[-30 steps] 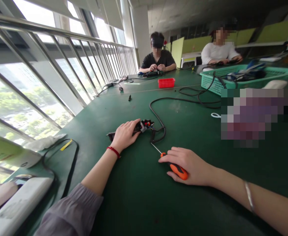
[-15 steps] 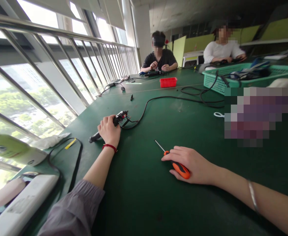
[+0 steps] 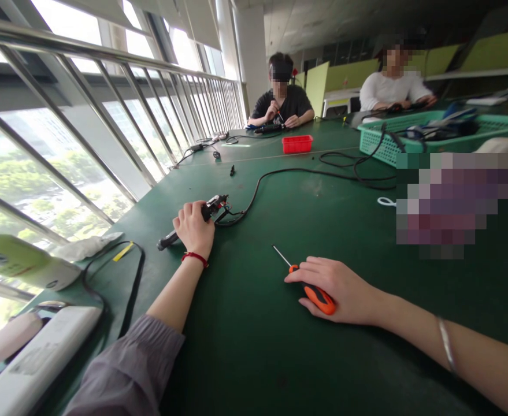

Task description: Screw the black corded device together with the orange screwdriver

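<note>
My left hand (image 3: 195, 230) is closed around a black corded device (image 3: 214, 208), long and slim like a hand tool, whose far end has its inner parts and thin wires bare. The device's other end (image 3: 167, 240) pokes out to the left below my fingers. Its black cord (image 3: 260, 180) runs away over the green table (image 3: 245, 323). Under my right hand (image 3: 338, 289) lies a screwdriver (image 3: 320, 299) with an orange and black handle, its metal shaft aimed forward and left. My thumb and fingers lie loosely about that handle; the palm side is hidden.
A red tray (image 3: 297, 144) and a small black part (image 3: 232, 170) lie ahead. At the right stands a green basket (image 3: 379, 144) of tools and cords. A white power strip (image 3: 41, 352), a green bottle (image 3: 23, 260) and a metal railing (image 3: 119, 63) line the left. Two people sit opposite.
My hands, the device and the screwdriver have hardly moved. Across the table, the person in black has raised one hand, with an orange-handled tool now showing there.
</note>
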`<action>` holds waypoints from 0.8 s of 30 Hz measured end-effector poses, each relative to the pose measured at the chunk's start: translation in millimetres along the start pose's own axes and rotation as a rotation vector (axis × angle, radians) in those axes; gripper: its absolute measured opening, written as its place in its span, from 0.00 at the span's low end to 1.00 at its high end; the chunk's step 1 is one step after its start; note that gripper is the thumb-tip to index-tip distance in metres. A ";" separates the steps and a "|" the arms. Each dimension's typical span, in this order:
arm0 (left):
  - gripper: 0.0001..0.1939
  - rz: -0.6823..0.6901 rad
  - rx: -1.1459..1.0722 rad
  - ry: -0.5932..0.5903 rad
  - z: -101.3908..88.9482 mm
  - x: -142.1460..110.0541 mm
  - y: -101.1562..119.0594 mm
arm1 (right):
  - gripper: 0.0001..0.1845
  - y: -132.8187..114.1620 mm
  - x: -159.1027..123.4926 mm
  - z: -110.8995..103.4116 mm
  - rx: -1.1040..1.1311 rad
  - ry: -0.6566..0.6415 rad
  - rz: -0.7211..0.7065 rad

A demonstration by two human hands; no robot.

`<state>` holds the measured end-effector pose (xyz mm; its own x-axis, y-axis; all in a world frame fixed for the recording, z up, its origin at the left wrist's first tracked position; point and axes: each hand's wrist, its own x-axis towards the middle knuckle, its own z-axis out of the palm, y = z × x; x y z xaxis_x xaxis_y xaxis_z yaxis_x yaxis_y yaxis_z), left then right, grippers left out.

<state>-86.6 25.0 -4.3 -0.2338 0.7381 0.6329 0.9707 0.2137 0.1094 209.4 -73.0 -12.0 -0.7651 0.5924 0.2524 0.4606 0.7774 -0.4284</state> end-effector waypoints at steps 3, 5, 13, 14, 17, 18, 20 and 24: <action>0.19 0.100 -0.030 0.034 -4.6 -1.3 0.5 | 0.17 -0.6 -0.2 0.9 -0.002 0.021 -0.011; 0.20 0.234 -0.054 0.049 -8.1 -3.6 3.9 | 0.15 -1.3 -0.7 1.7 0.020 0.082 0.011; 0.22 0.860 -0.298 0.050 -20.0 -29.1 50.3 | 0.16 1.0 -0.7 -4.4 0.068 0.681 0.182; 0.22 0.959 -0.347 0.047 -22.0 -33.2 57.1 | 0.17 1.2 -0.7 -5.4 0.045 0.737 0.178; 0.22 1.197 -0.395 0.028 -27.4 -43.2 73.0 | 0.18 0.9 -1.0 -6.3 -0.040 0.799 0.155; 0.22 1.244 -0.388 0.022 -28.2 -45.3 76.6 | 0.18 0.8 -0.9 -5.8 -0.063 0.786 0.154; 0.22 1.283 -0.376 0.015 -28.2 -47.3 81.5 | 0.18 1.4 -0.2 -4.1 -0.085 0.737 0.167; 0.24 1.180 -0.327 -0.050 -23.7 -46.3 84.8 | 0.21 7.4 2.2 -0.1 -0.037 0.620 0.262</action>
<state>7.8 -6.2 -6.1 0.8035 0.3957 0.4448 0.5551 -0.7679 -0.3197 211.2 -65.9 -14.6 -0.2308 0.7658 0.6002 0.6196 0.5913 -0.5162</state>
